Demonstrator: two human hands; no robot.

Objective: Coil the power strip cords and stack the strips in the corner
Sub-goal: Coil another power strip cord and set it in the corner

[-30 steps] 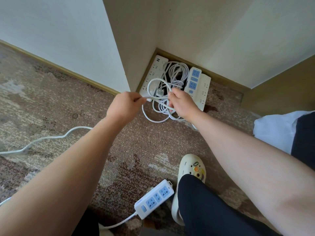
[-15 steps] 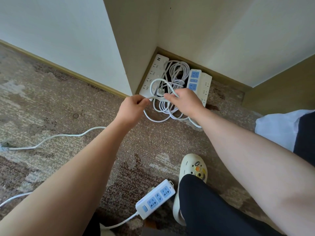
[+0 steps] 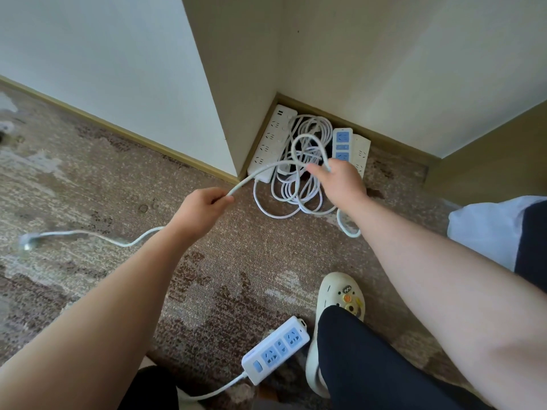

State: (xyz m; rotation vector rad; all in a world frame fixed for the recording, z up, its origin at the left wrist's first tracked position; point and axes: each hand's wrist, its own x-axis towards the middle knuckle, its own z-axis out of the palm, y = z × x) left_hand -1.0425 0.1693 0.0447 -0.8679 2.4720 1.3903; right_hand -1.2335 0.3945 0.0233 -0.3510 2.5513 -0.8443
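Since the earlier frames the cord (image 3: 260, 170) has been drawn out: the left hand (image 3: 201, 207) has pulled back toward the body, away from the right hand (image 3: 340, 179), and the plug (image 3: 28, 241) has slid closer across the carpet (image 3: 88, 179). The left hand pinches the cord between thumb and fingers, keeping the stretch to the right hand fairly taut, probably to measure the next turn. The right hand grips a loop (image 3: 307, 149) raised above the pile, collecting the coil. Below it, two power strips (image 3: 270, 143) and (image 3: 343, 143) lie in the corner with coiled cords (image 3: 296, 190) between them. A third strip (image 3: 275, 349) waits near the slipper (image 3: 340, 294), not yet stacked.
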